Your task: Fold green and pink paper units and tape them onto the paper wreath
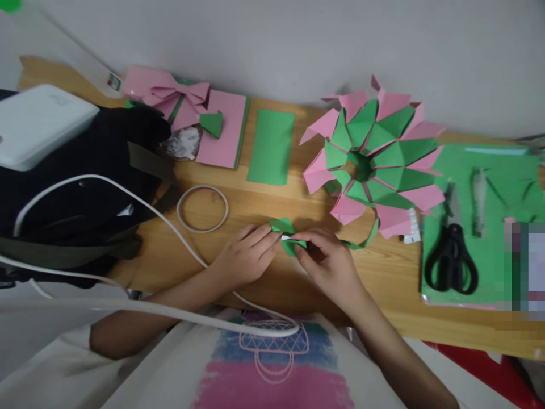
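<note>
A small folded green paper piece (286, 234) lies on the wooden table (264, 199) near its front edge. My left hand (248, 251) pinches its left side with closed fingers. My right hand (327, 255) pinches its right side, fingers pressed together on the fold. Just behind and to the right sits a large pink and green folded paper wheel (370, 156). A thin green paper strip (361, 241) lies beside my right hand under the wheel's edge.
A green paper rectangle (271, 146), a pink sheet stack (222, 129) and a pink paper bow (170, 94) lie at the back. A tape ring (202, 208) rests left of my hands. Black scissors (451, 258) lie on green sheets (489, 199) at right. A black bag (76, 182) with a white cable (170, 227) fills the left.
</note>
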A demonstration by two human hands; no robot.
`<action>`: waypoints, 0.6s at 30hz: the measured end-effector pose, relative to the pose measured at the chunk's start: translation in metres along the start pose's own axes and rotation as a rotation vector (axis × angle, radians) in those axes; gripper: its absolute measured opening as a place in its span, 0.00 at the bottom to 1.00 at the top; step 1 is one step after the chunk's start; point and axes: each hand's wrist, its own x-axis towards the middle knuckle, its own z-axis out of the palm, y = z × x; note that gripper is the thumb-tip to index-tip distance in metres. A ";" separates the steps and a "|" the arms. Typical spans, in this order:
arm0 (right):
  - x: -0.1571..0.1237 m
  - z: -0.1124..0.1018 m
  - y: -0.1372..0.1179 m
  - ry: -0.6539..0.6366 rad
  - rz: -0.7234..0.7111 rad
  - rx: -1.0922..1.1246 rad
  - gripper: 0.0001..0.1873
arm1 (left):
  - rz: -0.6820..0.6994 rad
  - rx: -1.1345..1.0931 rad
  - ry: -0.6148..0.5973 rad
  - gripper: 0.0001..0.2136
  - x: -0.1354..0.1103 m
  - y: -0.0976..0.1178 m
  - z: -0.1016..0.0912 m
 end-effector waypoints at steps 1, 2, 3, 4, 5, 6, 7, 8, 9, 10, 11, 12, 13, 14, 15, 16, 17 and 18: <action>0.000 0.000 0.000 0.003 -0.002 -0.015 0.08 | 0.003 0.002 -0.001 0.18 0.000 0.000 0.000; 0.001 0.001 0.000 0.007 -0.005 -0.030 0.08 | 0.005 0.004 0.000 0.18 0.000 0.000 0.000; 0.001 0.002 -0.001 0.015 -0.012 -0.044 0.08 | 0.009 0.005 0.004 0.18 0.000 -0.001 0.000; 0.001 0.002 -0.001 0.023 -0.020 -0.058 0.08 | 0.011 0.007 0.003 0.17 -0.001 -0.001 0.000; 0.000 0.003 -0.001 0.033 -0.027 -0.072 0.08 | 0.015 0.008 -0.002 0.17 -0.001 -0.001 0.000; 0.000 0.004 -0.001 0.042 -0.032 -0.086 0.08 | 0.018 0.010 -0.009 0.17 -0.002 -0.001 0.000; -0.001 0.005 -0.001 0.051 -0.034 -0.103 0.08 | 0.022 0.009 -0.015 0.17 -0.002 -0.001 0.000; -0.001 0.005 -0.002 0.056 -0.036 -0.121 0.09 | 0.025 0.008 -0.021 0.17 -0.003 -0.001 0.000; -0.002 0.006 -0.002 0.061 -0.038 -0.137 0.09 | 0.027 0.008 -0.027 0.17 -0.003 -0.001 0.000; -0.003 0.007 -0.002 0.063 -0.039 -0.150 0.09 | 0.026 0.009 -0.030 0.17 -0.003 -0.001 0.000; -0.003 0.007 -0.002 0.065 -0.041 -0.157 0.09 | 0.026 0.012 -0.028 0.17 -0.003 -0.001 0.000; -0.004 0.008 -0.002 0.065 -0.040 -0.159 0.09 | 0.025 0.014 -0.028 0.17 -0.003 -0.001 0.000; -0.004 0.008 -0.003 0.066 -0.036 -0.156 0.09 | 0.026 0.015 -0.026 0.17 -0.003 -0.001 0.000; -0.005 0.008 -0.003 0.068 -0.030 -0.151 0.09 | 0.026 0.015 -0.022 0.17 -0.003 -0.001 0.000; -0.005 0.008 -0.003 0.068 -0.023 -0.145 0.10 | 0.024 0.013 -0.016 0.17 -0.002 -0.001 0.000; -0.005 0.009 -0.003 0.068 -0.020 -0.140 0.10 | 0.022 0.011 -0.012 0.17 -0.002 -0.001 0.000; -0.005 0.009 -0.004 0.068 -0.019 -0.135 0.10 | 0.020 0.008 -0.016 0.17 -0.002 -0.001 0.000; -0.005 0.009 -0.004 0.068 -0.017 -0.131 0.10 | 0.021 0.006 -0.021 0.17 -0.002 -0.001 0.000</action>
